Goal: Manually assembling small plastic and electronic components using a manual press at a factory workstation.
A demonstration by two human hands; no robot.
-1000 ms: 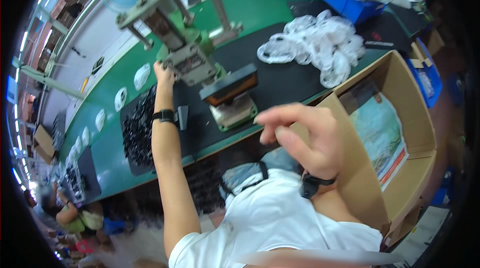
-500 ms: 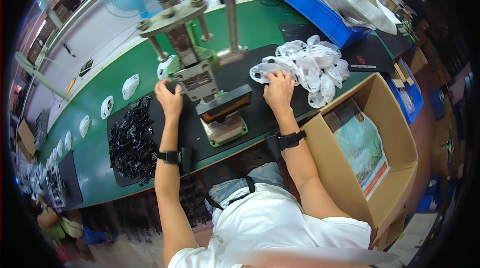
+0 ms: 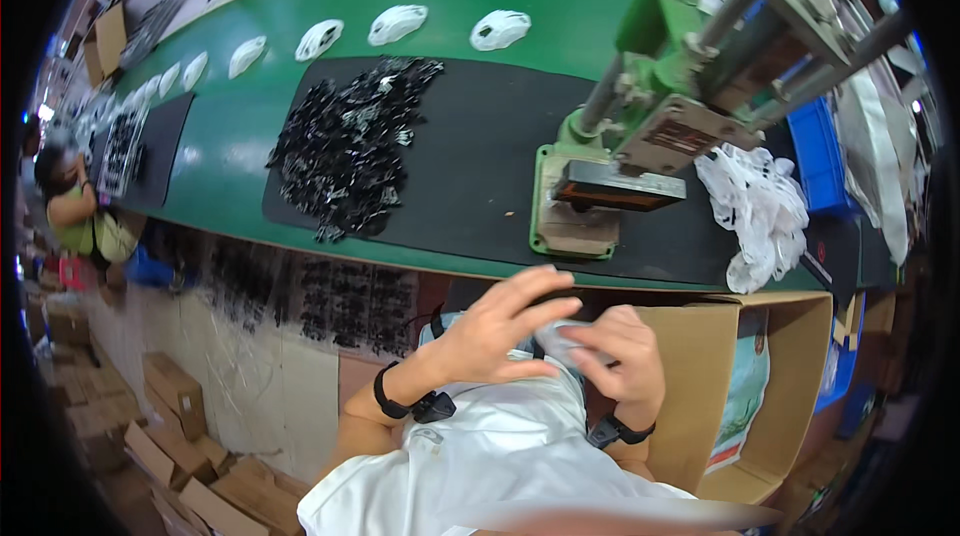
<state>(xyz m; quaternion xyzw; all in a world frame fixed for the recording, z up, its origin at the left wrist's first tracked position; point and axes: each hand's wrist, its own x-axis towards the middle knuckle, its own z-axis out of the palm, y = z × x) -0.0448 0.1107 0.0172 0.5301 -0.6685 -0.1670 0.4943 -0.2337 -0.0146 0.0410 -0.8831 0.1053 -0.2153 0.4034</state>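
Both of my hands are drawn in close over my lap, below the bench edge. My left hand (image 3: 497, 324) reaches to the right with its fingers spread over a small pale grey piece (image 3: 557, 336). My right hand (image 3: 620, 356) meets it from the other side and pinches the same piece. Most of the piece is hidden by the fingers. Each wrist wears a black band. Beyond the hands, on the black mat (image 3: 480, 151), stands a green hand press (image 3: 603, 188).
A heap of small black parts (image 3: 350, 146) lies on the mat to the left of the press, and a pile of white pieces (image 3: 762, 211) to its right. White cup-shaped pieces (image 3: 398, 24) line the green belt. An open cardboard box (image 3: 700, 396) stands at my right. Another person (image 3: 70, 206) sits far left.
Both hands left the press and the white pile and came back to my lap, where they now hold a pale piece. The view has swung left and downward.
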